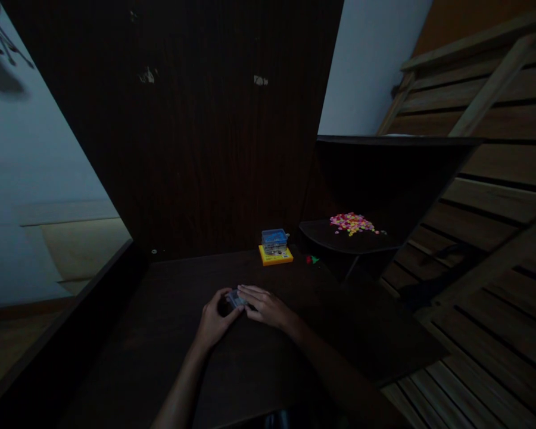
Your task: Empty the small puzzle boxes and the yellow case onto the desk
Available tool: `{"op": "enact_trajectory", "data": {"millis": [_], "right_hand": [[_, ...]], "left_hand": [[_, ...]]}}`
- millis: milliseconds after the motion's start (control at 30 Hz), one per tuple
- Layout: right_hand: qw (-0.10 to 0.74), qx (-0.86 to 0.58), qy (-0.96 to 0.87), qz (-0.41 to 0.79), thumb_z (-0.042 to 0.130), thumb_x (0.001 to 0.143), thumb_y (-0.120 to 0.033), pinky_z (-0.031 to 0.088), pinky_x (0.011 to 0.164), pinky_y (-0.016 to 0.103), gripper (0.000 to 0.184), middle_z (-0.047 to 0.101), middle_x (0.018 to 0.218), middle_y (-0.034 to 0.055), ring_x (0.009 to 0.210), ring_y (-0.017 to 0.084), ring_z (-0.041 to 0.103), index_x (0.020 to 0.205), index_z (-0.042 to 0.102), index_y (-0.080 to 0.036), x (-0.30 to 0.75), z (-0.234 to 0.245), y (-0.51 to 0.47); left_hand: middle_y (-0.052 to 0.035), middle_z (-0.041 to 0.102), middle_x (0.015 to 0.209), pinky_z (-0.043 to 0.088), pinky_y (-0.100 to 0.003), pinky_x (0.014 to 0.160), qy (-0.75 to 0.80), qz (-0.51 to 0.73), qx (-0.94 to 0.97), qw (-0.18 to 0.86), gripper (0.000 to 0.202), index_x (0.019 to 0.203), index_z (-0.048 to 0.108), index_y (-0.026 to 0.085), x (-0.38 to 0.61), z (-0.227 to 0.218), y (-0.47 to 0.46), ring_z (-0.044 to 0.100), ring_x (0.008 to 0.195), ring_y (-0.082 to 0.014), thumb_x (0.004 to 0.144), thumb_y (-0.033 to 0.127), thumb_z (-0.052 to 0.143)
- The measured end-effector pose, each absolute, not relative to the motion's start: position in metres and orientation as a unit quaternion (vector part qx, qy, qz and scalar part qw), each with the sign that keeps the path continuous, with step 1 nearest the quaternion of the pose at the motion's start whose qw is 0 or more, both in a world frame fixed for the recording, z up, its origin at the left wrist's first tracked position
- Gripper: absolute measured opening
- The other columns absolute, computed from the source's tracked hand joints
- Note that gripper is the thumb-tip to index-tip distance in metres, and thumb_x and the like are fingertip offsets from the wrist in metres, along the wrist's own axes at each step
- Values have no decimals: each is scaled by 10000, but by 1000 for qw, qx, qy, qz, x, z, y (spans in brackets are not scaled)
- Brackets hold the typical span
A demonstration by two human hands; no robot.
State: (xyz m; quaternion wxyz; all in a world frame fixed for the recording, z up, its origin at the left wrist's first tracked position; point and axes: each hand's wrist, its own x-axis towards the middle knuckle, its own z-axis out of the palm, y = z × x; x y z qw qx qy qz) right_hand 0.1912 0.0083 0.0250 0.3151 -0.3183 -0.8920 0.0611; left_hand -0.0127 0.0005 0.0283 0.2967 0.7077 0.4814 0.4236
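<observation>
One left hand (212, 319): pinches a small clear box (236, 298) between its thumb and fingers.
Right hand (264, 307): has fingers over the right side of that box; I cannot tell if they pinch.
Small clear box: sits between both hands, over the dark table (170, 339).
Yellow box (276, 259): lies farther back, with a clear blue-topped case (274, 238) on it.
Red and green bit (311, 260): lies just right of the yellow box.
Bright little pieces (352, 223): make a pile on the dark shelf (319, 238).

You look to be in a home: a dark wooden desk (156, 322) before you, plain pale wall (40, 155) left, slatted wooden frame (509, 167) right.
</observation>
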Motion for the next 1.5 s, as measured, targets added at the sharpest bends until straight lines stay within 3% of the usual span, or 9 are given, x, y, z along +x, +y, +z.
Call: {"op": "enact_trajectory", "data": {"millis": [167,467,967,1500], "right_hand": [[290,-317,-903,-12,524,891,-158,440,1108,377,479,559,1381,155,1329,217,482,1367,517,-108,188,21,10],[251,-318,-912,-63,516,872,-137,476,1055,397,489,582,1351,168,1278,249,536,1361,522,-121,182,15,16],[231,-323,-910,-122,438,915,-126,481,1011,407,425,624,1264,212,1159,281,602,1320,527,-29,180,14,17],[238,-349,-900,-111,400,922,-94,481,1013,403,433,623,1280,163,1150,246,590,1339,516,-94,179,16,18]], "left_hand": [[-71,712,1076,564,-379,879,487,407,712,302,550,1207,608,192,-14,31,1,688,934,-224,729,446,710],[-32,696,779,565,-314,692,496,428,688,312,537,1122,676,138,-15,28,7,654,708,-189,698,464,723],[-103,731,1033,535,-408,934,487,434,622,433,613,1181,660,98,-14,25,16,685,955,-251,681,437,761],[-115,734,1046,532,-404,935,494,444,585,465,676,1185,657,86,-11,27,18,685,977,-269,630,446,792]]}}
